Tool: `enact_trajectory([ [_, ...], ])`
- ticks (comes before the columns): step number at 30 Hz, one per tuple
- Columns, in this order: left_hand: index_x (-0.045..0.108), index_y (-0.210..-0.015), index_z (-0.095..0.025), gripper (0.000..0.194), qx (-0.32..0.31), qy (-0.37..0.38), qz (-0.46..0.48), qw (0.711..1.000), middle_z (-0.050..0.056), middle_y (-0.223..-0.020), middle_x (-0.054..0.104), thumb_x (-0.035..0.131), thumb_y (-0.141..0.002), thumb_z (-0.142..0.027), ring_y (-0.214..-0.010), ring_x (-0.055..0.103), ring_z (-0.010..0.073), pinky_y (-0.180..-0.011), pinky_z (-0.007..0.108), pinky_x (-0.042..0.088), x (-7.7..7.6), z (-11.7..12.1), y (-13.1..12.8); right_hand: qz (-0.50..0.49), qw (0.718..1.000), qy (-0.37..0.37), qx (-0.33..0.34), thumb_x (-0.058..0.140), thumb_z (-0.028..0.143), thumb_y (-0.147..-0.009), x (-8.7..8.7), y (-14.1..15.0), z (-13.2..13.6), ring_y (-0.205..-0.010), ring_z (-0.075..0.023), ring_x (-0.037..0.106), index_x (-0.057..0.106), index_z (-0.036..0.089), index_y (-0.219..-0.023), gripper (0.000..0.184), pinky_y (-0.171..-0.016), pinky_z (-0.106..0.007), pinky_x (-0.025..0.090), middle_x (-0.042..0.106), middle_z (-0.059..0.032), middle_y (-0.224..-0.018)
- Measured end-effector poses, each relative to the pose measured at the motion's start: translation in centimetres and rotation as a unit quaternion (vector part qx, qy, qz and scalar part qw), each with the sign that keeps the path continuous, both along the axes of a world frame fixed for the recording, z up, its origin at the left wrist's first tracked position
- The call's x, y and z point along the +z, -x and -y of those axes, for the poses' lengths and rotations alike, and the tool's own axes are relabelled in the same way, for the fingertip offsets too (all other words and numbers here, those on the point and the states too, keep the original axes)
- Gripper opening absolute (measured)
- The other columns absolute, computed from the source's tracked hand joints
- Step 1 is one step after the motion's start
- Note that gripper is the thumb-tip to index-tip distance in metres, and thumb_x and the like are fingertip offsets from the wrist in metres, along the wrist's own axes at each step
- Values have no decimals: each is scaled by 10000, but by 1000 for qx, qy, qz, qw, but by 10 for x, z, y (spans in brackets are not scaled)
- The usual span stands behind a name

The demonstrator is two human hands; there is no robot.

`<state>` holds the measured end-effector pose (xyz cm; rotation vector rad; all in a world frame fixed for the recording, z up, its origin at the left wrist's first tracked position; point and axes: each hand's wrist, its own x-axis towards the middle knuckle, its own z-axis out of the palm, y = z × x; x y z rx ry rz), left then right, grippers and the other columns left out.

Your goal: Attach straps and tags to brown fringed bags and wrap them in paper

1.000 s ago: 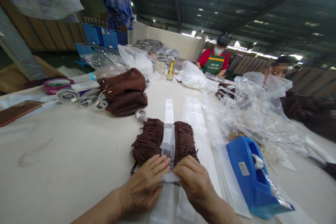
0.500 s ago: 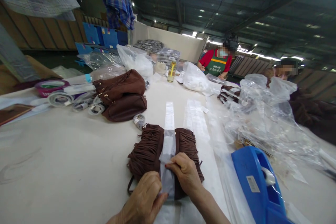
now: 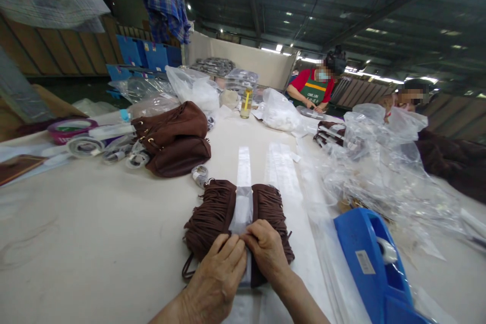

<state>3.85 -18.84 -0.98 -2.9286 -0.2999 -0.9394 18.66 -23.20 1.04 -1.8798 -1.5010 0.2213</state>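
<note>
A dark brown fringed bag (image 3: 213,212) lies on the pale table in front of me. Down its middle runs a whitish translucent plastic strip (image 3: 243,207), whose far end stretches past the bag onto the table. My left hand (image 3: 220,273) is closed, its fingertips pinching the strip near the bag's centre. My right hand (image 3: 268,248) is closed too, thumb and forefinger pinching the strip right beside the left fingertips. The hands cover the strip's lower part. A thin brown cord loop (image 3: 187,268) sticks out at the bag's lower left.
Another brown bag (image 3: 174,139) lies at the back left, beside tape rolls (image 3: 85,146). A blue tape dispenser (image 3: 366,258) stands at right, near crumpled clear plastic (image 3: 387,162). White strips (image 3: 283,167) lie beyond my right hand. Across the table, a person in a green apron (image 3: 315,92) works.
My left hand has moved up and inward along the strip, its fingertips now meeting the right hand's. The right hand has hardly moved. The co-worker's hands have come together.
</note>
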Motion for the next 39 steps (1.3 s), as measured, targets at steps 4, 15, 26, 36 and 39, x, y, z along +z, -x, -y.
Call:
enact_trajectory([
  [4,530,-1119,-70,364,8,-5,-29,1000,106,-1131,550,411,-779,-120,-1121,415,252,-1005,391,235,-4,0,3,-12,1000,1,-10,645,104,-723,-1,1,0,-675,-144,514,561,180,-565,194,-617,-226,374,546,4,-635],
  [15,507,-1170,-74,421,31,-51,-56,997,113,-1153,556,339,-784,-83,-1098,436,248,-939,374,261,4,2,6,-125,992,-10,-28,629,206,-759,2,2,-2,-672,-133,545,620,204,-620,139,-641,-229,424,550,14,-673],
  [26,513,-1181,-78,426,35,-60,-49,996,114,-1212,545,294,-815,-80,-1156,416,251,-957,393,246,3,2,6,-208,978,-13,-21,622,189,-726,9,1,-7,-632,-123,554,660,200,-627,107,-607,-221,429,562,19,-642],
  [36,537,-1146,-59,417,33,-73,-27,996,126,-1186,571,294,-807,-69,-1159,428,247,-946,390,275,7,4,5,-195,980,-8,-46,599,212,-735,4,5,-11,-636,-131,555,645,215,-615,129,-619,-235,429,573,18,-644],
  [39,540,-1143,-65,415,39,-72,-29,996,118,-1178,578,316,-794,-63,-1137,453,249,-936,385,291,6,5,5,-179,982,-5,-61,592,211,-736,2,7,-10,-650,-137,555,627,214,-622,119,-637,-244,422,579,17,-655],
])
